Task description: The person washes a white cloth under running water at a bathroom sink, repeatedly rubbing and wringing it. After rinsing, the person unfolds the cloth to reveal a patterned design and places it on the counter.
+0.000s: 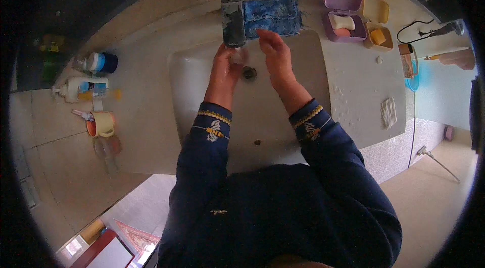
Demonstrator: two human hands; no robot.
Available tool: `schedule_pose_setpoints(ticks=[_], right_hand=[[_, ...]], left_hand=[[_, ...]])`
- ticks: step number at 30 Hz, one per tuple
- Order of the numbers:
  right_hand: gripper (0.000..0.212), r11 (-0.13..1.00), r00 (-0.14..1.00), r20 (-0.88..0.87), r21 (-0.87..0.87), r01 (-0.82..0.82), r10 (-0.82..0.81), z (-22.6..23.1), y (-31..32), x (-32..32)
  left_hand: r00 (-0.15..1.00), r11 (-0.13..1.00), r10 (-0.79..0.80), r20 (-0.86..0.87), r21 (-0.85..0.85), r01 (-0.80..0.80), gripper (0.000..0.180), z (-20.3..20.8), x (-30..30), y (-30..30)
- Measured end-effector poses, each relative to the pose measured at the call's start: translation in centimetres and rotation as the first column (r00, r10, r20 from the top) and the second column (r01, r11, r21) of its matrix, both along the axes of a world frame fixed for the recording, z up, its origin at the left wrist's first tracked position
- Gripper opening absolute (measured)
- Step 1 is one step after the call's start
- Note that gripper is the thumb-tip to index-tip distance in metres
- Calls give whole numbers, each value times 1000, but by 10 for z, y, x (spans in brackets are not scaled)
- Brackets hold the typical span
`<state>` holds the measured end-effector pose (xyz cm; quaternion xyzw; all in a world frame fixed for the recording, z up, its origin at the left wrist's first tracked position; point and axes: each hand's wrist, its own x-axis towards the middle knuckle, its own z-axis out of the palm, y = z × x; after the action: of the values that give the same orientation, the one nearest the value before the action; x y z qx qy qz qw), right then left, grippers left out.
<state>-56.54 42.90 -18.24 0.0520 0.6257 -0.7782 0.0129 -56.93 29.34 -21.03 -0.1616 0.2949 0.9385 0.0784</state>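
Under the spout of the dark faucet [233, 18] is my left hand [227, 68], its fingers smeared and partly hidden there. Slightly to the right, my right hand [277, 58] is raised over the white sink [303, 73], palm side toward the left hand. Its fingers are loosely bent and somewhat apart, and I see nothing in them. The two hands do not touch. Between and below them shows the round drain [248, 73]. A frayed blue cloth [273, 15] lies behind the faucet, just beyond my right fingertips.
Back right, a purple soap box [345, 31] and a yellow soap box [380, 38] stand with lids raised, soap inside. A small white cloth [388, 112] lies on the wet counter at right. Along the left are a pump bottle [81, 89], a blue-lidded jar [103, 62] and a mug [103, 124].
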Motion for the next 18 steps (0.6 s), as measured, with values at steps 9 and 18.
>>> schedule_pose_setpoints(ticks=[9, 18], right_hand=[[25, 915, 920, 386, -391, 97, 67, -1, 5, 8], [32, 849, 933, 225, -511, -131, 279, -22, -24, 13]], left_hand=[[955, 914, -26, 295, -381, 142, 32, 2, -16, 6], [994, 960, 79, -81, -264, -98, 31, 29, 14, 10]])
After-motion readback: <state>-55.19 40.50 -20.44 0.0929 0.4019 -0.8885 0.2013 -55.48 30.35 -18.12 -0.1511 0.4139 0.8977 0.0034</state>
